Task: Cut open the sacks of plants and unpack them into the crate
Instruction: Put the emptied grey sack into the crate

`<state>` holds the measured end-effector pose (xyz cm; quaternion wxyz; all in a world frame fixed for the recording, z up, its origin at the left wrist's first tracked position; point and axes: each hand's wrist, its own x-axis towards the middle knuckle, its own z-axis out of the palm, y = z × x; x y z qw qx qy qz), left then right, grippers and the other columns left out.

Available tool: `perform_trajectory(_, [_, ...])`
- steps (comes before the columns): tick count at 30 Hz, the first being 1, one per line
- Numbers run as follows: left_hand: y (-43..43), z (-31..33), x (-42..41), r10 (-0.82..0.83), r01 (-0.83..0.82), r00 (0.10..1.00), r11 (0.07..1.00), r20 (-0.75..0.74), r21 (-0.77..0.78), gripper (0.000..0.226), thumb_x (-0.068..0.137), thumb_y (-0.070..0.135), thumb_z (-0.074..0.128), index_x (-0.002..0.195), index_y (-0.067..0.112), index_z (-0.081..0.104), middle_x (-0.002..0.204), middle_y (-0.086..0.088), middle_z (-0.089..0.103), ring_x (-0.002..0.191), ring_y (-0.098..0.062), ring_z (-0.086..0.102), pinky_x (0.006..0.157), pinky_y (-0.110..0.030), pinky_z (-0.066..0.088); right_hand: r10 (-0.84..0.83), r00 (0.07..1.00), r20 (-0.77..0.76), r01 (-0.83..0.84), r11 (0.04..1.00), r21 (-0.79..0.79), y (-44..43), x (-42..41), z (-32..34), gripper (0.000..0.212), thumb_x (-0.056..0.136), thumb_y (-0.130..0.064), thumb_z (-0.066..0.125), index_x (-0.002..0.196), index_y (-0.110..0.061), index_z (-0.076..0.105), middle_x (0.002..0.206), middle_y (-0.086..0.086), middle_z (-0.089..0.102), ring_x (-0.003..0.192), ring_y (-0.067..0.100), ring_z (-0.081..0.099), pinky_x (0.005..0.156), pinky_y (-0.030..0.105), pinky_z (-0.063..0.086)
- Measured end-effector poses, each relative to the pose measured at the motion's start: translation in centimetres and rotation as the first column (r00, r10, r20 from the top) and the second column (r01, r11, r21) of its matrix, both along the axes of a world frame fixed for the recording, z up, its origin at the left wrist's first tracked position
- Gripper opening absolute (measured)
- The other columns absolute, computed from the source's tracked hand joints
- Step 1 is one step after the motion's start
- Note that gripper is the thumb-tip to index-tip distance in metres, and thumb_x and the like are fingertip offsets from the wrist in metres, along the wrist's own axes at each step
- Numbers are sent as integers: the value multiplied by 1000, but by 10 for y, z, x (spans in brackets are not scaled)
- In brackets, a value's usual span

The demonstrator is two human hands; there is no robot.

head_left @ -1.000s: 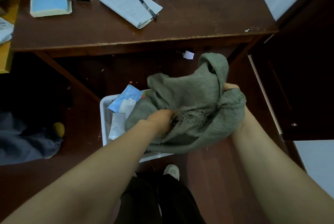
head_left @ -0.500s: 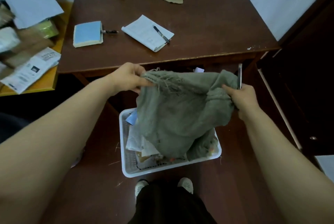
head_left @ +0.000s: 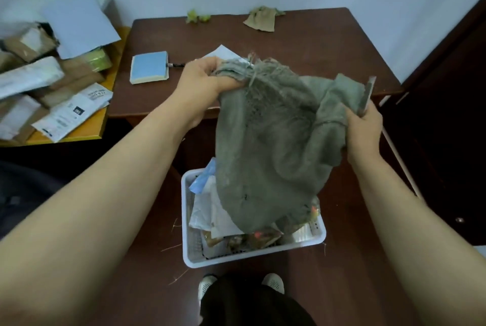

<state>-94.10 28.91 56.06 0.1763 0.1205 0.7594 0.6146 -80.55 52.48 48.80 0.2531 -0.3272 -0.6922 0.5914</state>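
Observation:
A grey-green burlap sack point(head_left: 265, 146) hangs between my hands above a white plastic crate point(head_left: 252, 256) on the floor. My left hand point(head_left: 202, 75) grips the sack's frayed upper left edge. My right hand point(head_left: 364, 125) grips the sack's right edge together with a slim knife point(head_left: 366, 95) that points upward. The sack's bottom droops into the crate, which holds plastic packets and brownish plant matter; much of its inside is hidden by the sack.
A dark wooden desk point(head_left: 302, 44) stands ahead with a blue notepad point(head_left: 149, 67), a small tan sack point(head_left: 261, 19) and green scraps point(head_left: 196, 16). A yellow table point(head_left: 79, 131) at left carries parcels and papers. A dark cabinet point(head_left: 447, 115) stands at right. My shoes show below.
Both hands have lifted the sack higher and spread it out over the crate. The view tilted up, showing the desk's back edge and the wall.

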Motion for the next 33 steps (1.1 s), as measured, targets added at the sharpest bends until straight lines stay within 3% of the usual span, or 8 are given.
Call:
perform_trajectory(4, [7, 5, 6, 24, -24, 999, 1000, -47, 2, 21, 75, 9, 78, 71, 12, 57, 79, -11, 63, 73, -18, 63, 65, -34, 53, 77, 996, 46, -75, 996, -40, -6, -3, 3, 27, 86, -16, 62, 107, -33, 65, 106, -4, 70, 99, 14, 66, 90, 40, 54])
perform_trajectory(10, [14, 8, 9, 13, -11, 999, 999, -39, 48, 20, 76, 11, 77, 69, 15, 58, 84, -12, 62, 80, -21, 62, 81, -45, 53, 172, 982, 77, -141, 940, -309, -30, -10, 5, 18, 89, -14, 63, 106, -15, 68, 82, -4, 70, 79, 15, 67, 61, 23, 51])
perform_trajectory(14, [21, 8, 23, -108, 89, 989, 981, 99, 172, 17, 80, 3, 70, 72, 10, 57, 84, -14, 64, 77, -22, 65, 75, -40, 55, 565, 825, 23, -522, 776, -353, -51, -14, 10, 43, 73, -17, 77, 112, -16, 59, 95, -4, 70, 78, 7, 67, 56, 20, 51])
perform_trajectory(20, [22, -9, 31, -170, 26, 933, 911, 317, 411, 24, 74, 0, 65, 98, 4, 62, 96, -12, 66, 85, -19, 65, 73, -33, 58, 324, 945, 46, -307, 926, -218, -77, -34, -10, 20, 78, -5, 75, 93, -15, 66, 100, 10, 70, 97, 26, 66, 91, 46, 53])
perform_trajectory(23, [-7, -51, 22, -212, 217, 972, 975, 103, -38, 91, 72, 8, 77, 148, 16, 27, 150, -6, 32, 119, 2, 50, 97, -36, 47, 276, 958, 80, -234, 909, -344, -68, -35, -11, 14, 82, -4, 69, 94, -11, 68, 95, 9, 71, 93, 27, 67, 89, 43, 53])
perform_trajectory(26, [-22, -109, 41, -394, 371, 916, 757, 77, -538, 146, 44, 59, 85, 149, 30, -13, 159, 2, -12, 146, -18, -8, 119, -48, 6, 318, 948, -4, -275, 812, -515, -75, -38, -4, 11, 82, -1, 68, 89, -9, 68, 84, 5, 72, 80, 20, 69, 72, 32, 57])
perform_trajectory(29, [-9, -143, 59, -49, 61, 997, 968, 55, -244, 84, 71, 36, 80, 141, 24, 35, 145, -17, 40, 136, -33, 37, 107, -39, 34, 531, 847, 18, -454, 741, -494, -89, -45, -3, 8, 82, -6, 70, 88, -12, 68, 85, 1, 72, 81, 16, 69, 74, 28, 57])
perform_trajectory(33, [-31, -177, 61, 343, -254, 869, 928, 357, -273, 28, 91, 4, 54, 119, -2, 56, 115, -22, 61, 110, -38, 58, 82, -34, 46, 718, 693, 65, -543, 579, -608, -68, -38, -23, 30, 72, -28, 72, 101, -23, 71, 74, 2, 69, 41, 9, 48, 39, 18, 35])
